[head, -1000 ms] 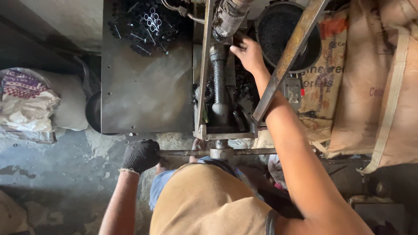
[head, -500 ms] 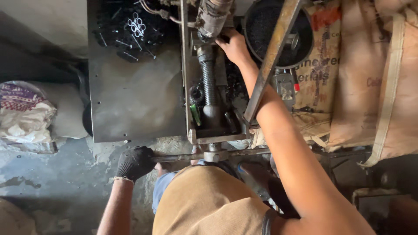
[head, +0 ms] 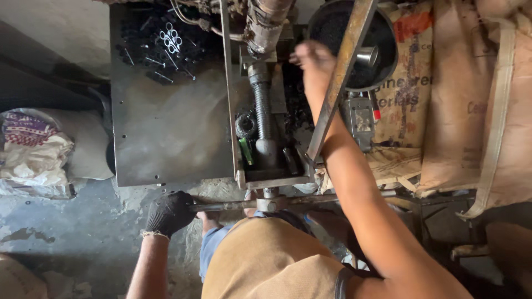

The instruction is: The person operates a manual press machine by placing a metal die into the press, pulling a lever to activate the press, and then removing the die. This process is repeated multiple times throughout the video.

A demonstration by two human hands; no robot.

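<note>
Gripping steel bar — knit-gloved left hand

A horizontal steel bar handle lies just below the greasy, dark vertical screw.

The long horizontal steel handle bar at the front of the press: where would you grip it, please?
Grip the long horizontal steel handle bar at its free left end, where the black-gloved left hand wraps it. Come from the left: the bar lies level, and the grey metal hub crowds its middle.
</note>
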